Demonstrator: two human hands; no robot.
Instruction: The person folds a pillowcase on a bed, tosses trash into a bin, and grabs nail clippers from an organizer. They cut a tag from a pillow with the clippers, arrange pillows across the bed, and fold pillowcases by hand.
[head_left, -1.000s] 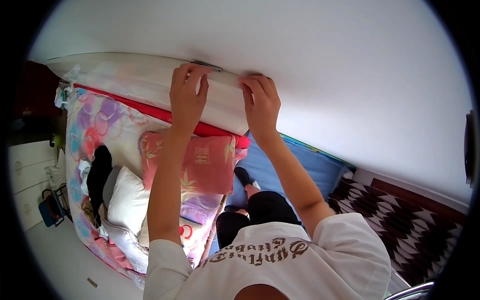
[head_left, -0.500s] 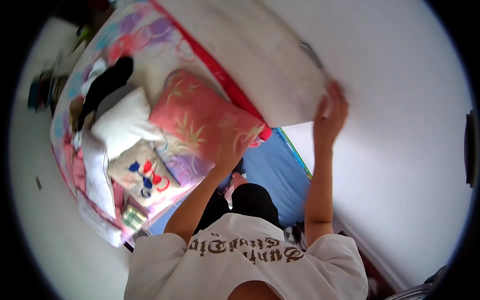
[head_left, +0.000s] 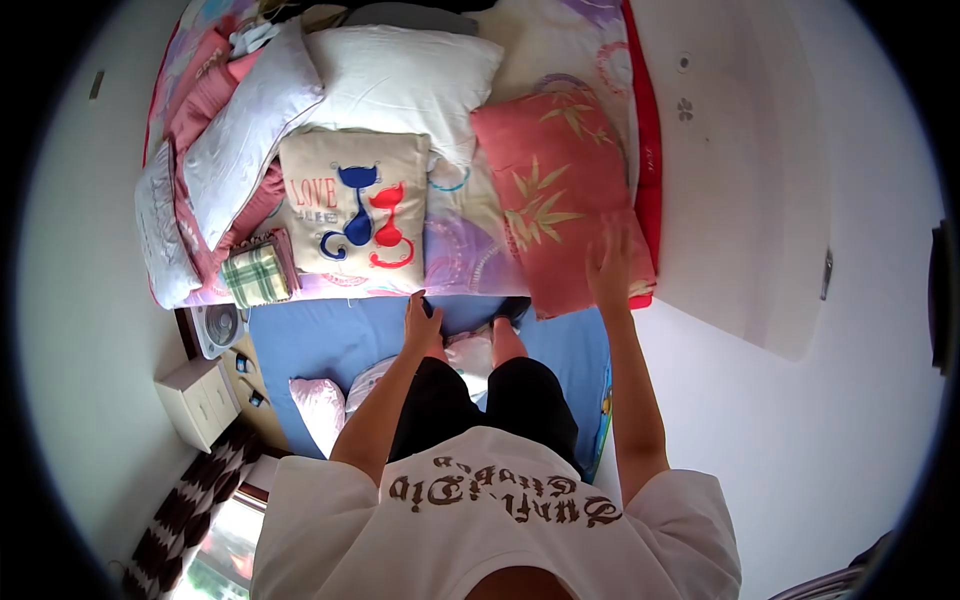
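Observation:
A red pillow with pale bamboo leaves [head_left: 552, 160] lies at the right front of the bed. My right hand [head_left: 610, 268] rests on its near right part, fingers apart and slightly blurred, gripping nothing visible. By the bed's front edge hangs my left hand [head_left: 422, 325], thumb and fingers apart, close to a dark patch at my foot. Whether it touches the mattress edge I cannot tell. Between the hands' far sides, a beige cushion with a blue and a red cat [head_left: 355, 210] lies flat, left of the red pillow.
White pillows [head_left: 390, 85], a pale pillow [head_left: 250, 130] and folded green checked cloth [head_left: 257, 277] lie on the bed. A pale panel [head_left: 730, 200] with a metal handle stands along the right wall. Below are a blue mat [head_left: 300, 340] and a white cabinet [head_left: 197, 405].
The view has turned. My right hand has left the pale panel near its handle and is now on the red pillow. My left hand has moved off that pillow to the bed's front edge.

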